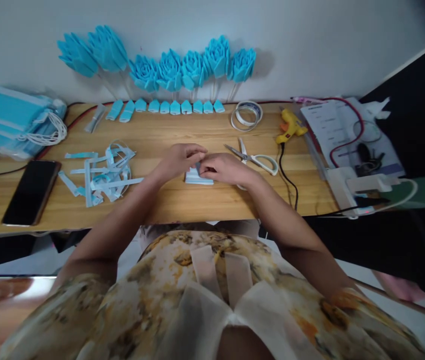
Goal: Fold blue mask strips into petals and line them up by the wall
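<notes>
Both hands meet at the middle of the wooden table [167, 200]. My left hand [180, 159] and my right hand [223, 169] are closed in a pinch on a small folded piece of light blue mask fabric [197, 176], which rests on the tabletop. The fingertips of both hands touch at the piece's top edge. Scissors [255, 159] lie just to the right of my right hand.
Cut blue strips [101, 172] lie at the left, beside a black phone [32, 191] and a stack of face masks [19, 122]. Blue folded petals [174, 106] line the back edge under blue flowers [170, 67]. A tape roll [247, 115], yellow glue gun [290, 125] and power strip [351, 190] sit at the right.
</notes>
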`<action>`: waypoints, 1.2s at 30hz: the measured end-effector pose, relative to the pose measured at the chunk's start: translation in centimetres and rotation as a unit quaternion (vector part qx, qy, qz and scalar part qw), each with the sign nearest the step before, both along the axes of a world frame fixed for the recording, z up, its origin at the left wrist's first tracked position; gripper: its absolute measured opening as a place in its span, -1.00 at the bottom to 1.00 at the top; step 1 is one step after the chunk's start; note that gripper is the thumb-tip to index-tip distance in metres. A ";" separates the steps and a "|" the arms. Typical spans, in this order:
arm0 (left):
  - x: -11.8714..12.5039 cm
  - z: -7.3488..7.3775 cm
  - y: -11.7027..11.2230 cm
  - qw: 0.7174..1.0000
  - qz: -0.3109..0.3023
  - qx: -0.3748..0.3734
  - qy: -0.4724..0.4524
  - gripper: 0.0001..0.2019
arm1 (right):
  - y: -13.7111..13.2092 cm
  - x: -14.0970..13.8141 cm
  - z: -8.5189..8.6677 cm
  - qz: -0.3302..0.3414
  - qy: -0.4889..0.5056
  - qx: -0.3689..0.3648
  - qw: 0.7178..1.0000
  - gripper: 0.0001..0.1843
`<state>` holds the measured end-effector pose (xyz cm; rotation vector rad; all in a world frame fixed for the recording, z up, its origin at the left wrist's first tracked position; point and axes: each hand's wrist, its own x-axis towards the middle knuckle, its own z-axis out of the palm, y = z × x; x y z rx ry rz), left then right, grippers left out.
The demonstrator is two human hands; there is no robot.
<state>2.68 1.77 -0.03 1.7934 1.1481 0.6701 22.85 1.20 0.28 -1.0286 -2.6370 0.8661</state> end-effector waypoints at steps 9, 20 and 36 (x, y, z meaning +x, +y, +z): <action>-0.5 -2.3 0.3 0.995 0.042 -0.048 -0.076 -0.65 | -0.6 -0.6 0.3 0.014 -0.020 0.039 0.999 -0.88; -0.5 -1.4 -0.1 0.935 0.173 -0.030 -0.308 -0.50 | 0.8 0.6 0.1 -0.166 0.277 -0.093 0.942 -0.73; -0.4 -0.9 -0.7 0.934 0.096 -0.204 -0.276 -0.56 | 0.2 -0.1 -0.7 -0.127 0.210 0.160 0.956 -0.70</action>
